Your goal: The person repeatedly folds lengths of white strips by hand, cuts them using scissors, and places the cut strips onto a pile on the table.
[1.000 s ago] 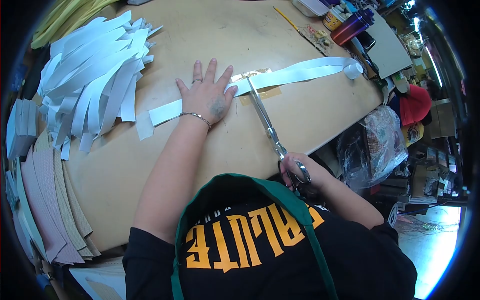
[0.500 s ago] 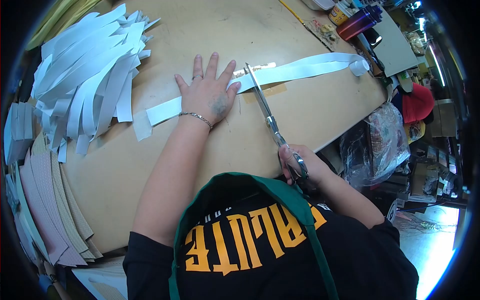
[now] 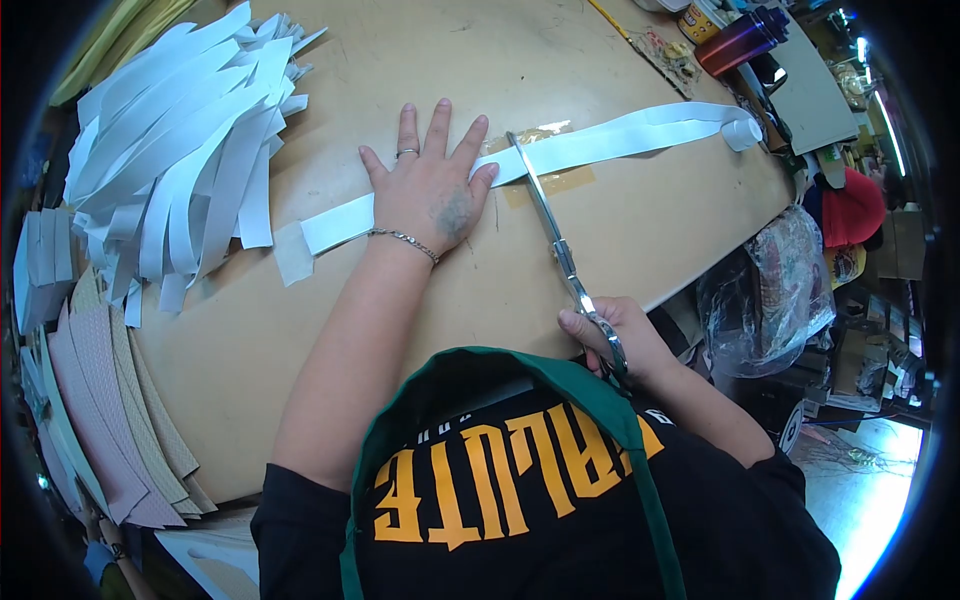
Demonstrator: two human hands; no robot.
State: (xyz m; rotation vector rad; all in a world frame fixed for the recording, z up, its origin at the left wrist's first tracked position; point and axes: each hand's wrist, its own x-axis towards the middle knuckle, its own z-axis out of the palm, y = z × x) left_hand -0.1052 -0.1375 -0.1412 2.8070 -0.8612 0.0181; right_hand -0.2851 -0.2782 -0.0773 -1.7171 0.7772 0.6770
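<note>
A long white strip [image 3: 630, 138] lies across the table, its right end curling into a small roll [image 3: 741, 134]. Flat on the strip's left part rests my left hand [image 3: 430, 200], fingers spread, wearing a ring and a chain bracelet. My right hand [image 3: 628, 335] is wrapped around the handles of long metal scissors [image 3: 561, 255] near the table's front edge. Their blades cross the strip just right of my left thumb and look nearly closed. Whether the strip is cut through there, I cannot tell. Clear tape [image 3: 293, 252] sits by the strip's left end.
A big heap of white strips [image 3: 190, 150] lies at the left. Below it are fanned patterned pieces [image 3: 110, 410]. At the far right stand a dark metallic bottle [image 3: 742, 42] and a yellow-labelled tub [image 3: 698, 22]. Plastic-wrapped goods [image 3: 770, 290] sit beyond the table's right edge.
The scissor blades have come closer together across the strip. My left hand stays flat on it. The whole view has shifted slightly.
</note>
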